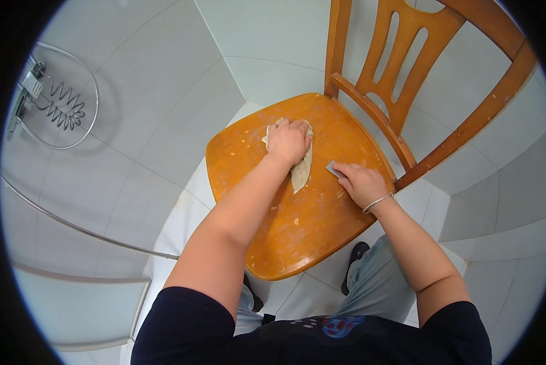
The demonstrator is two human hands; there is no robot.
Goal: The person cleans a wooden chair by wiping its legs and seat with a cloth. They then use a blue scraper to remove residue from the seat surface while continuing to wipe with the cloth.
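Before me stands a wooden chair, its orange-brown seat (236, 169) worn and marked with pale spots. My left hand (289, 139) presses a crumpled beige cloth (302, 173) onto the seat, fingers spread over it. Part of the cloth trails towards me from under the palm. To the right, my right hand (362, 180) grips a small flat grey block (334, 169) between thumb and fingers, low over or on the seat. The block's exact kind cannot be told. A bracelet circles my right wrist.
The chair's slatted backrest (391, 68) rises at the upper right, near the tiled wall (273, 41). A coiled metal hose (65, 107) hangs at the far left. A framed panel (79, 305) lies at lower left. My feet are on the tiled floor beneath the seat's near edge.
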